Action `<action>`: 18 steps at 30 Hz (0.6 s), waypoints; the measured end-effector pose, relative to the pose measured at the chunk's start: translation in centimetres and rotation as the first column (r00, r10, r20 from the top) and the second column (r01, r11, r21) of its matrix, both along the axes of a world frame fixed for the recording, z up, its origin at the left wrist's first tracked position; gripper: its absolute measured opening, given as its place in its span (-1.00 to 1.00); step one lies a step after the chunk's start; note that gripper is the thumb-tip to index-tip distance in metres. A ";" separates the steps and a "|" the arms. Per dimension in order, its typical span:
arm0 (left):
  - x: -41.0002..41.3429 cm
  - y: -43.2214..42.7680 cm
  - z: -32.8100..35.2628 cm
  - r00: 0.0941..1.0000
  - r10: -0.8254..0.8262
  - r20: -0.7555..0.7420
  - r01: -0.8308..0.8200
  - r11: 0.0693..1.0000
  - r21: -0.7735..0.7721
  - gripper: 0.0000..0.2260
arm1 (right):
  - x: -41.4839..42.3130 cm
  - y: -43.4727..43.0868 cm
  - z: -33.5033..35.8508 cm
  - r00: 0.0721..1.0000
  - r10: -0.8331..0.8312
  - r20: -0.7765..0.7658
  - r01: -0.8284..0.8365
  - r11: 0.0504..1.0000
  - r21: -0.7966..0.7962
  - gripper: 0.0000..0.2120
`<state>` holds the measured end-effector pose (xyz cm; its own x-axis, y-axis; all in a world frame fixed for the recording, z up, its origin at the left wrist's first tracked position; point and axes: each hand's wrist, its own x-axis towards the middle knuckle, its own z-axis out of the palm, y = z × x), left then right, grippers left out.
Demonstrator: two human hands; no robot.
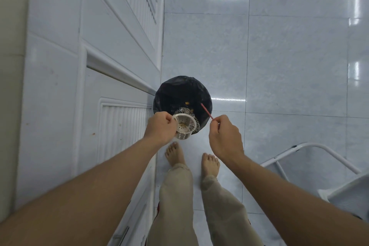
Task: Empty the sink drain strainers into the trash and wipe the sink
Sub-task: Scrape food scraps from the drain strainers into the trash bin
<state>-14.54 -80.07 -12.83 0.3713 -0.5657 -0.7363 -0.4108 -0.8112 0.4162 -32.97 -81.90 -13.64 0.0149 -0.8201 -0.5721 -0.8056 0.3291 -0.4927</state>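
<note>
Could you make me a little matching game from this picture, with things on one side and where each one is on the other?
Things:
1. strainer
2. red stick
3. trash bin
4. step stool

Places:
A. on the floor by the cabinet, lined with a black bag
B. pinched in the right hand
C. at the lower right edge of the view
D. held in the left hand over the bin

Pairs: 1-D, 2-B, 3-A, 4-C

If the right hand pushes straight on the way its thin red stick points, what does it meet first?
Probably the inside of the black-bagged round trash bin: the right hand aims its thin red stick into the opening, depth unclear.
</note>
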 end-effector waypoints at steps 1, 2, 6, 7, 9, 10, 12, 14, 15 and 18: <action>0.0 -0.1 0.3 1.000 0.007 0.000 -0.007 1.000 -0.015 -0.89 | 0.1 -0.1 0.3 0.999 -0.002 0.046 0.001 1.000 0.007 -0.83; 0.0 -0.2 0.6 1.000 0.012 0.000 -0.012 1.000 -0.029 -0.90 | 0.2 -0.3 0.6 0.996 0.004 0.089 -0.005 1.000 0.012 -0.84; -0.1 -0.5 2.7 1.000 0.020 0.013 -0.019 0.997 -0.079 -0.93 | 0.7 -1.4 2.7 0.978 0.017 0.206 -0.026 0.999 0.045 -0.92; -0.1 -0.7 3.5 1.000 0.013 0.025 -0.011 0.995 -0.094 -0.94 | 0.9 -1.9 3.4 0.976 0.007 0.218 -0.019 0.998 0.052 -0.93; 0.0 -1.1 5.3 1.000 0.012 0.028 -0.008 0.991 -0.135 -0.93 | 1.4 -2.8 5.3 0.971 -0.009 0.238 -0.007 0.998 0.065 -0.94; 0.0 -1.4 6.4 1.000 0.015 0.023 -0.012 0.987 -0.159 -0.93 | 1.7 -3.4 6.4 0.969 -0.003 0.248 -0.012 0.998 0.059 -0.92; 0.2 -2.1 8.9 0.999 0.040 -0.002 -0.039 0.978 -0.204 -0.94 | 2.3 -4.4 9.0 0.963 0.042 0.268 -0.046 0.999 0.006 -0.80; 0.4 -2.6 11.7 0.994 0.095 -0.045 -0.103 0.965 -0.243 -0.91 | 2.8 -5.6 11.8 0.957 0.098 0.272 -0.084 0.994 -0.064 -0.79; 0.5 -2.8 13.2 0.990 0.124 -0.061 -0.135 0.956 -0.259 -0.90 | 3.0 -6.1 13.2 0.955 0.116 0.274 -0.094 0.991 -0.094 -0.84; 1.0 -3.1 17.8 0.972 0.201 -0.124 -0.231 0.923 -0.308 -0.91 | 3.4 -7.5 17.2 0.942 0.134 0.309 -0.088 0.983 -0.159 -0.88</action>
